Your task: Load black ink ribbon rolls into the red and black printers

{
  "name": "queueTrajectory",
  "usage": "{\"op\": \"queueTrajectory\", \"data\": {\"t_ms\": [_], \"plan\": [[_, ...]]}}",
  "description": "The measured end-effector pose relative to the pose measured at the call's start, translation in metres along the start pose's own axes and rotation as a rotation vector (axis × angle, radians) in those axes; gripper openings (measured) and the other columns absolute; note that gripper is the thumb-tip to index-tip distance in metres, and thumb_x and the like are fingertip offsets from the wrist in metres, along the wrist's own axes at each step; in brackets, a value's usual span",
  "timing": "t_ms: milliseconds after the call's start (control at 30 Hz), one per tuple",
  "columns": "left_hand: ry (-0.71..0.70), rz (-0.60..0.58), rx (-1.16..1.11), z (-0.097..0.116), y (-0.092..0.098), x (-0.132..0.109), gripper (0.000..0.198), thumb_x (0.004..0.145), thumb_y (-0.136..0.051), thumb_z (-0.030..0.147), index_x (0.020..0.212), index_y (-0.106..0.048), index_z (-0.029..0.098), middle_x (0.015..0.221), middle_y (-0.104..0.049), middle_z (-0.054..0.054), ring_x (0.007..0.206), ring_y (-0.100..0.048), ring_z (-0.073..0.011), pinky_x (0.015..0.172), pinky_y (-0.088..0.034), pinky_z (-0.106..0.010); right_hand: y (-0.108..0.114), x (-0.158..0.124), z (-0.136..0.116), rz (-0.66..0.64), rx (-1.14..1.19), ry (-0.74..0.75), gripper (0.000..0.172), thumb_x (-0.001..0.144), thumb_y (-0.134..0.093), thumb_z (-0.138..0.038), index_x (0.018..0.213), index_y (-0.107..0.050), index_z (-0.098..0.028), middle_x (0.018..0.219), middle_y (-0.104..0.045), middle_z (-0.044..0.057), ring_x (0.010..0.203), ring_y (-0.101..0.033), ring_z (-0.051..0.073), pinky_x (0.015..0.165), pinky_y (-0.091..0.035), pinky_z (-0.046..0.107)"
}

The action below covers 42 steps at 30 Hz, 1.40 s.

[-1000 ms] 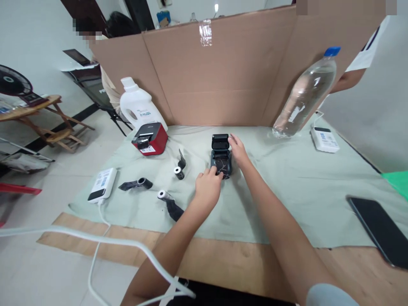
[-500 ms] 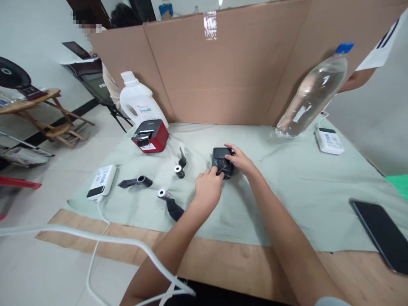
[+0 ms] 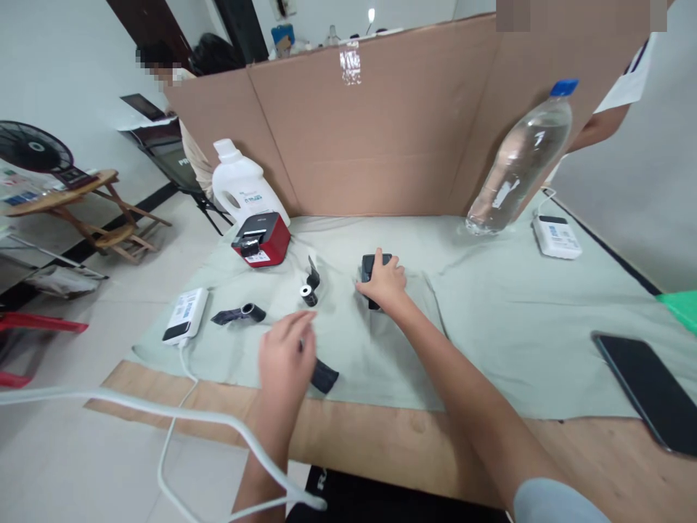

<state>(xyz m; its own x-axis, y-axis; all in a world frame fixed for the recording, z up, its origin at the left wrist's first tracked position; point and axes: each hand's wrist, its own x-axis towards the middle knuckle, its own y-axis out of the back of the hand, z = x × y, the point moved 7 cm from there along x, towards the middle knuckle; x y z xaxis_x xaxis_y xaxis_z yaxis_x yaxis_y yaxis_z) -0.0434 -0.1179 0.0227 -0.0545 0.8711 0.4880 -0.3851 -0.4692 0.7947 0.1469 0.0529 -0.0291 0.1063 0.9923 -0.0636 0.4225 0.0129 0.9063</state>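
My right hand (image 3: 384,282) lies over a small black printer (image 3: 369,269), a boxy device in the middle of the cloth, with its fingers and thumb spread around its sides. My left hand (image 3: 288,356), slightly blurred, hovers over the near left part of the cloth with fingers loosely curled and the thumb apart. From behind it a black paper strip (image 3: 325,377) sticks out; the roll it belongs to is hidden by the hand. A small paper roll (image 3: 308,294) with a curled black tail stands between the hands, farther back. Another dark unrolled roll (image 3: 251,312) lies to the left.
Back left, a red and black printer (image 3: 264,240) stands before a white jug (image 3: 242,181). A water bottle (image 3: 520,167) leans on the cardboard panel (image 3: 381,138). White power banks (image 3: 185,316) lie at both sides, a phone (image 3: 645,388) front right. A white cable (image 3: 218,418) crosses the foreground.
My left hand has left the black printer and moved left and nearer, over the roll with the black strip. My right hand has shifted across the printer's top. The view has turned slightly.
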Motion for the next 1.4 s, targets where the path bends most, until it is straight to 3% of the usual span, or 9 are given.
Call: {"op": "queueTrajectory", "data": {"t_ms": [67,200,367,467,700,900,1133,1267,1400], "plan": [[0.131,0.097,-0.001,-0.049,0.011,-0.015,0.036,0.1,-0.044,0.027,0.124,-0.07,0.021,0.128,-0.07,-0.012,0.12,-0.065,-0.0296,0.102,-0.051,-0.045,0.008,-0.001,0.002,0.026,0.022,0.042,0.102,0.071,-0.079,-0.047,0.158,-0.034,-0.02,0.14,-0.045,0.025,0.118,-0.057,0.044,0.094,-0.05,0.052],[0.139,-0.118,-0.022,-0.103,-0.012,-0.023,0.046,0.095,-0.044,0.027,0.136,-0.063,0.022,0.139,-0.065,-0.01,0.127,-0.063,-0.0302,0.106,-0.052,-0.045,0.052,0.007,0.051,0.184,0.097,0.069,0.091,0.074,-0.073,-0.049,0.155,-0.041,-0.022,0.136,-0.051,0.02,0.115,-0.06,0.04,0.096,-0.05,0.048],[0.118,-0.204,-0.069,-0.112,-0.026,-0.01,0.044,0.094,-0.051,0.039,0.133,-0.064,0.021,0.132,-0.069,-0.011,0.114,-0.069,-0.0295,0.095,-0.058,-0.042,0.124,0.027,0.176,0.347,0.057,-0.106,0.095,0.074,-0.077,-0.051,0.157,-0.04,-0.021,0.14,-0.05,0.022,0.12,-0.059,0.039,0.095,-0.048,0.045],[0.152,-0.164,-0.079,-0.117,-0.023,0.0,0.044,0.092,-0.052,0.041,0.128,-0.066,0.021,0.128,-0.072,-0.01,0.098,-0.074,-0.0269,0.088,-0.06,-0.04,0.144,0.038,0.238,0.348,-0.009,-0.243,0.09,0.078,-0.075,-0.051,0.156,-0.042,-0.021,0.143,-0.048,0.026,0.121,-0.058,0.04,0.092,-0.047,0.046],[0.29,-0.15,-0.08,-0.134,-0.025,0.009,0.046,0.088,-0.053,0.041,0.125,-0.066,0.018,0.114,-0.076,-0.011,0.092,-0.076,-0.0261,0.085,-0.062,-0.037,0.135,0.051,0.273,0.251,-0.104,-0.362,0.094,0.076,-0.075,-0.055,0.156,-0.039,-0.021,0.146,-0.044,0.028,0.125,-0.053,0.045,0.094,-0.044,0.053],[0.328,-0.123,-0.075,-0.146,-0.022,0.006,0.045,0.089,-0.055,0.039,0.127,-0.066,0.019,0.114,-0.076,-0.011,0.095,-0.075,-0.0268,0.083,-0.061,-0.036,0.128,0.047,0.197,0.422,-0.27,-0.114,0.097,0.081,-0.066,-0.058,0.161,-0.029,-0.017,0.162,-0.023,0.03,0.139,-0.032,0.051,0.104,-0.028,0.063],[0.238,0.06,-0.113,-0.15,0.02,0.02,0.041,0.09,-0.059,0.043,0.123,-0.069,0.022,0.116,-0.072,-0.009,0.103,-0.07,-0.0267,0.096,-0.056,-0.042,0.05,0.034,0.045,0.365,-0.091,0.274,0.08,0.084,-0.062,-0.048,0.155,-0.043,-0.018,0.16,-0.04,0.022,0.139,-0.039,0.044,0.111,-0.028,0.063],[0.417,0.166,-0.304,-0.201,0.034,0.083,0.04,0.088,-0.065,0.036,0.125,-0.066,0.022,0.12,-0.072,-0.007,0.11,-0.068,-0.0249,0.097,-0.055,-0.039,0.009,0.031,-0.062,0.202,0.064,0.487,0.059,0.092,-0.051,-0.039,0.149,-0.052,-0.019,0.153,-0.053,0.015,0.139,-0.044,0.035,0.116,-0.028,0.053],[0.697,0.154,-0.597,-0.261,0.001,0.166,0.033,0.092,-0.065,0.024,0.123,-0.06,0.013,0.124,-0.068,-0.009,0.119,-0.062,-0.021,0.107,-0.049,-0.041,-0.027,0.045,-0.181,0.042,0.119,0.646,0.048,0.094,-0.049,-0.039,0.138,-0.061,-0.022,0.143,-0.063,0.009,0.137,-0.048,0.031,0.119,-0.026,0.05]]}}
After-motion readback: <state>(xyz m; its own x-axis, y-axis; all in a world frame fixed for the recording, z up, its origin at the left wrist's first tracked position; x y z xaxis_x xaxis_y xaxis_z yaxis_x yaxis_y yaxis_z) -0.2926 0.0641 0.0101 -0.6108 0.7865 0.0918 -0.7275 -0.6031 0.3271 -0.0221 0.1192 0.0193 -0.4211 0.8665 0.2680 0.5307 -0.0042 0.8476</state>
